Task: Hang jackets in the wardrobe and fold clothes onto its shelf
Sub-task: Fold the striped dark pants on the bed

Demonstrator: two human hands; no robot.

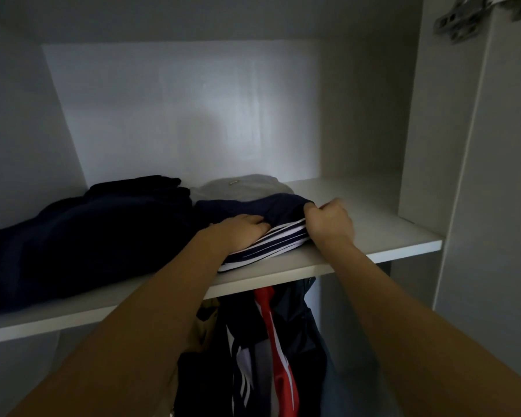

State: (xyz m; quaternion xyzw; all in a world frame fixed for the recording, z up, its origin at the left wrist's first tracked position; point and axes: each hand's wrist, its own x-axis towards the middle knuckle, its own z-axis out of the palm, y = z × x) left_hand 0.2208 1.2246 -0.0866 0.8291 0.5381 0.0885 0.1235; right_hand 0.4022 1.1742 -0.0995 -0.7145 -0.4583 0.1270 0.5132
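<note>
Item: folded navy garment with white stripes [265,239], on wardrobe shelf [373,236], near front edge, directly under and between both hands. Partly overlying a grey folded piece [241,186] just beyond the fingertips.

Left hand [241,233]: laid flat, palm down, fingers nearly straight, pressing the near-left part of the fold; gripping nothing.

Right hand [328,221]: closed into a fist on the garment's right edge, dark cloth bunched in the fingers.

Handling, judged: soft, light, limp fabric; no stiffness, likely to slump or unfold if lifted by one corner. Smooth sportswear look suggests some slip against the shelf. Not fragile. Best taken at two opposite folded edges, or slid flat under a pressing palm.

Adjacent: large dark pile [82,236] left of the left hand, touching the garment. Hung jackets [268,341] below the shelf, beneath both wrists, red panel showing. Bare shelf right of the right hand.
</note>
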